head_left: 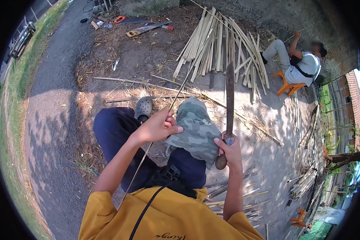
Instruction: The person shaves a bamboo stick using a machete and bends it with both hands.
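My left hand [161, 126] is closed around a long thin bamboo strip [139, 166], which slants from beside my body up past my knees. In my right hand [230, 151] is the handle of a machete [230, 96], its long dark blade pointing away from me. The rounded handle end shows below my palm. A camouflage cloth [194, 130] is draped over my right thigh, between the two hands. The blade stands apart from the strip.
A big pile of split bamboo strips [208, 44] lies ahead. Two handsaws [146, 29] rest on the ground at the upper left. Another person [304, 64] sits on an orange chair [286, 85] at the right. More strips [244, 200] lie beside me.
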A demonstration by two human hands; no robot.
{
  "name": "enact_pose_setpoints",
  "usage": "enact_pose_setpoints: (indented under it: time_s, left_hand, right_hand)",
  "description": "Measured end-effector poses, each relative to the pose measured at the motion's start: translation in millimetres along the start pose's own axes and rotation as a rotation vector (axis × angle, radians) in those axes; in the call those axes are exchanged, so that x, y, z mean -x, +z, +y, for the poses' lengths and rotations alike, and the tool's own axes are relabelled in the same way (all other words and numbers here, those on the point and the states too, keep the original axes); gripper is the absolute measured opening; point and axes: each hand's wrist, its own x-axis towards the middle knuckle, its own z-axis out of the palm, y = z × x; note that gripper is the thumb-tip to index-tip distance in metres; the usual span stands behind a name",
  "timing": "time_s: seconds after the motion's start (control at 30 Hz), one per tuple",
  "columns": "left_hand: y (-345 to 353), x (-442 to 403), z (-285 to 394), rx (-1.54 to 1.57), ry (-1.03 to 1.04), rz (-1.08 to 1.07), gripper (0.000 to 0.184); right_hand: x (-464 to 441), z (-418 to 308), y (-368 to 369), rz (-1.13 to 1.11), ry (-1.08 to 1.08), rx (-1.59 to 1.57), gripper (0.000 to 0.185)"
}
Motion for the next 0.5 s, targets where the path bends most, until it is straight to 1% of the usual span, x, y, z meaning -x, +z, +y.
enact_pose_setpoints:
  time_s: [0.03,0.1,0.13,0.17,0.23,0.3,0.33,0.37,0.43,0.47,0.5]
  left_hand:
    - [2,-9,-3,0.004,-0.003,0.002,0.047]
    - [1,-29,-2,-0.256,0.183,0.297,0.043]
    - [0,-36,0,-0.282,0.229,0.351,0.041]
    - [-1,-42,0,-0.287,0.232,0.353,0.041]
    - [-1,-50,-1,-0.309,0.269,0.405,0.042]
    - [0,-57,-8,-0.330,0.249,0.412,0.042]
    - [2,-61,-12,-0.401,0.180,0.418,0.042]
    - [2,-66,-16,-0.471,0.114,0.425,0.043]
    - [3,-63,-15,-0.456,0.107,0.433,0.044]
    - [3,-61,-15,-0.438,0.095,0.447,0.045]
    - [3,-57,-11,-0.440,0.092,0.446,0.045]
  right_hand:
    - [-5,3,4,0.020,-0.011,-0.014,0.029]
    - [-18,4,16,0.052,-0.036,-0.031,0.028]
    - [-23,2,21,0.102,-0.056,-0.089,0.028]
    - [-28,0,23,0.153,-0.077,-0.148,0.028]
    - [-42,4,19,0.169,-0.108,-0.165,0.029]
    - [-55,8,17,0.238,-0.193,-0.115,0.030]
    - [-62,13,15,0.267,-0.202,-0.057,0.032]
    - [-64,18,13,0.270,-0.202,-0.058,0.032]
    - [-66,24,11,0.279,-0.142,0.082,0.034]
    - [-66,29,9,0.289,-0.148,0.148,0.040]
    - [-65,34,8,0.289,-0.146,0.146,0.040]
